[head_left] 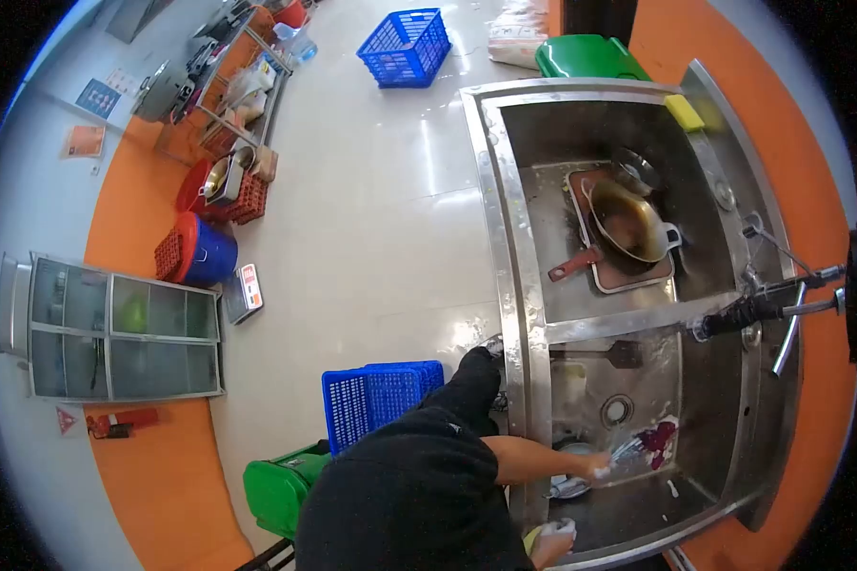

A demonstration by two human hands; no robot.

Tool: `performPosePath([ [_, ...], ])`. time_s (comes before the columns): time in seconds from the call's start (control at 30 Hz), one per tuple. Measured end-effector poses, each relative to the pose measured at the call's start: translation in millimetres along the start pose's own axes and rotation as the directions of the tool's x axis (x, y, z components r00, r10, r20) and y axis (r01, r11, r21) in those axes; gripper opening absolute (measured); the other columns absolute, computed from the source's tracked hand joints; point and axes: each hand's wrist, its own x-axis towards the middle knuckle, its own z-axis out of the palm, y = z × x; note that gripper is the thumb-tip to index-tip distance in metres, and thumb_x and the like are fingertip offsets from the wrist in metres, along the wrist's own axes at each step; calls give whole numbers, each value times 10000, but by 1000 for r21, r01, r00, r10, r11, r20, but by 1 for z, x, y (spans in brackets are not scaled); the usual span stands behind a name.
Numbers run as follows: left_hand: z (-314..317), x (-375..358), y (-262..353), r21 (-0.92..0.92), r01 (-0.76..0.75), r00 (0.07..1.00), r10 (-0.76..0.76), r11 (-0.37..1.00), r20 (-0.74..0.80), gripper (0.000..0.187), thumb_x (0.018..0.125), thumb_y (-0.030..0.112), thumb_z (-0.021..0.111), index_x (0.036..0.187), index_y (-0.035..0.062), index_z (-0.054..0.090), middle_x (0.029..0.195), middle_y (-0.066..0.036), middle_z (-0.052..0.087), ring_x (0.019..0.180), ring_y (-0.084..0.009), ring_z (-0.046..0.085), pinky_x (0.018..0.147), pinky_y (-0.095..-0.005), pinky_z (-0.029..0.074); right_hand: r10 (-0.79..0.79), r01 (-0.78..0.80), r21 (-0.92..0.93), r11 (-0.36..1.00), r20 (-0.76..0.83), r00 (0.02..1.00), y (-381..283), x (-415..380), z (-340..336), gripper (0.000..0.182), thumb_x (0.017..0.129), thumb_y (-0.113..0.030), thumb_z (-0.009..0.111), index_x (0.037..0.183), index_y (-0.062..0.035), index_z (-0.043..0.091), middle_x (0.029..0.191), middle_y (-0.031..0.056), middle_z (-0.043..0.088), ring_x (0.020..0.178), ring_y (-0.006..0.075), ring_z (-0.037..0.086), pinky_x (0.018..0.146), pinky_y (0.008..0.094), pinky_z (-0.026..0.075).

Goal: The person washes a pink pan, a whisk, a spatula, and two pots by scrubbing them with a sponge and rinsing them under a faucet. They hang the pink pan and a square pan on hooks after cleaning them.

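My left hand (595,465) is over the lower sink basin, its fingers closed and flecked with white foam. Just past its fingertips lie several silver utensils (627,449) beside a dark red item (657,440), whose kind I cannot make out. A metal bowl (571,485) sits in the basin below my left forearm, partly hidden. At the basin's near edge my right hand (550,546) is closed around a foamy yellow sponge (530,540), mostly covered by the fingers. A dark spatula (624,355) rests near the divider, and a drain (617,410) shows in the basin floor.
The upper basin holds a wok (627,224), a red-brown board (607,278) and a glass lid (635,171). A faucet (733,314) reaches over the divider. A yellow sponge (684,112) lies on the rim. Blue crates (376,404) and a green bin (281,490) stand behind me.
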Motion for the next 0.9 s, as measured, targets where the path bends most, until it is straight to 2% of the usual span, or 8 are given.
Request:
performPosePath([
  [0.1, 10, 19, -17, 481, -475, 869, 480, 737, 124, 134, 753, 142, 507, 806, 19, 498, 639, -138, 533, 568, -272, 550, 482, -393, 440, 39, 73, 530, 845, -198, 979, 7, 33, -32, 329, 884, -247, 447, 1033, 18, 573, 993, 202, 593, 925, 360, 567, 811, 444, 440],
  [0.2, -13, -3, 136, -159, 373, 905, -321, 914, 277, 170, 756, 168, 508, 825, 30, 579, 648, -114, 566, 622, -265, 575, 573, -405, 483, 306, 287, 943, 169, -327, 894, 17, 75, -59, 320, 871, -206, 467, 1092, 10, 549, 1009, 160, 594, 940, 308, 575, 826, 416, 453],
  [0.27, -5, 2, 129, -57, 163, 927, -133, 985, 350, 266, 790, 213, 521, 987, 37, 549, 876, -125, 548, 829, -253, 526, 737, -402, 427, 438, 453, 882, -128, -360, 824, 8, 99, -65, 318, 861, -179, 480, 1111, 7, 542, 1020, 144, 594, 950, 286, 576, 839, 401, 454],
  [0.43, -14, 5, 200, 241, -79, 893, -39, 967, 449, 365, 849, 256, 513, 1124, 16, 512, 1127, -167, 551, 998, -279, 527, 867, -391, 410, 186, 438, 554, 708, -745, 640, -40, 144, -52, 301, 833, -115, 514, 1108, 2, 547, 1051, 139, 591, 969, 267, 569, 877, 370, 435],
  [0.7, -67, -15, 294, 535, -140, 908, -106, 833, 404, 227, 826, 135, 487, 1009, 2, 511, 887, -238, 577, 822, -433, 554, 682, -486, 440, 33, 388, 512, 766, -634, 773, -12, 175, -155, 266, 897, -229, 522, 952, 19, 601, 915, 117, 632, 911, 211, 594, 806, 347, 464],
  [0.77, -64, -25, 292, 694, -173, 914, -149, 699, 377, 225, 818, 101, 498, 1017, -3, 502, 877, -216, 591, 748, -418, 569, 605, -473, 446, -12, 170, 985, -11, -170, 985, 9, 192, -148, 275, 906, -220, 476, 1018, 6, 586, 932, 131, 616, 924, 239, 585, 818, 368, 459],
  [0.83, -65, 1, 262, 664, -246, 934, -11, 706, 357, 196, 854, 115, 469, 1010, -2, 492, 830, -217, 576, 736, -443, 544, 611, -484, 437, -42, 465, 148, 873, -927, 373, -32, 178, -134, 285, 883, -166, 424, 1088, -19, 558, 1080, 191, 569, 972, 321, 570, 864, 400, 434],
  [0.9, -63, 4, 254, 658, -305, 921, 39, 689, 386, 204, 886, 150, 447, 1019, -1, 480, 848, -230, 575, 751, -451, 543, 630, -504, 430, 101, 429, 264, 864, -925, 365, -55, 177, -137, 209, 840, -150, 532, 1026, -69, 584, 1006, 136, 593, 843, 266, 588, 796, 398, 457],
])
